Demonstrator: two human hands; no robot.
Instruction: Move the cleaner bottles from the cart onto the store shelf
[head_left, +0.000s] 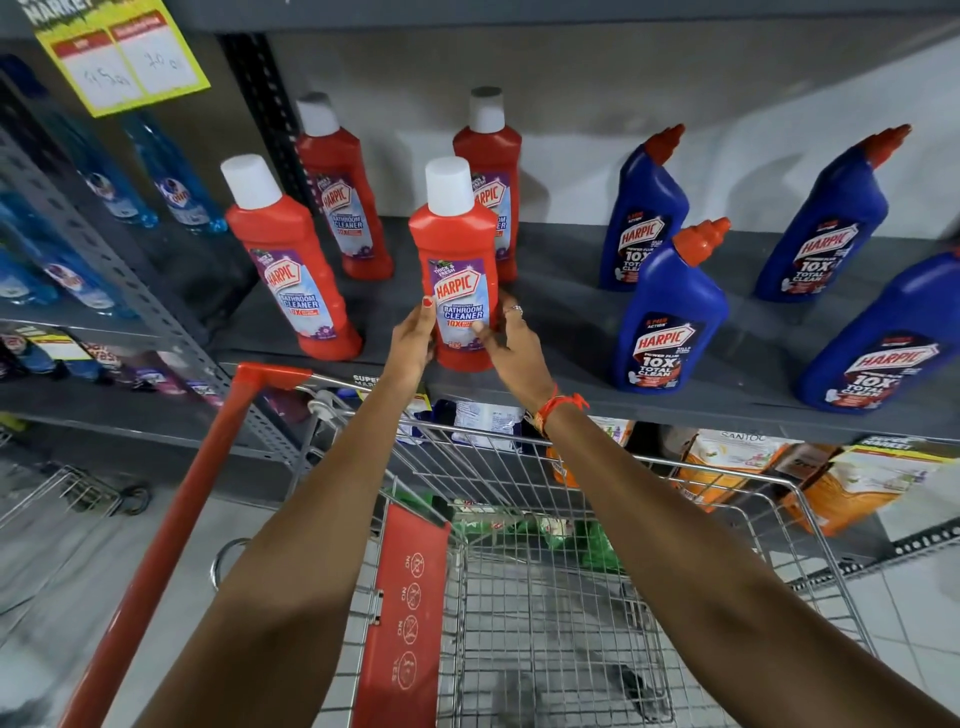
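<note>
With my left hand (413, 340) and right hand (511, 345) clasping the white-capped red plastic cleaner bottle (460, 270) at the grey metal shelf (571, 332) front edge, I judge a careless release could tip it off.

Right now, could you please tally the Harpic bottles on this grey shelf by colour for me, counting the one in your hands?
Red bathroom cleaner bottles: 4, at, plus the held red bottle between the left hand and right hand.
Blue toilet cleaner bottles: 4, at.
Total: 8.
</note>
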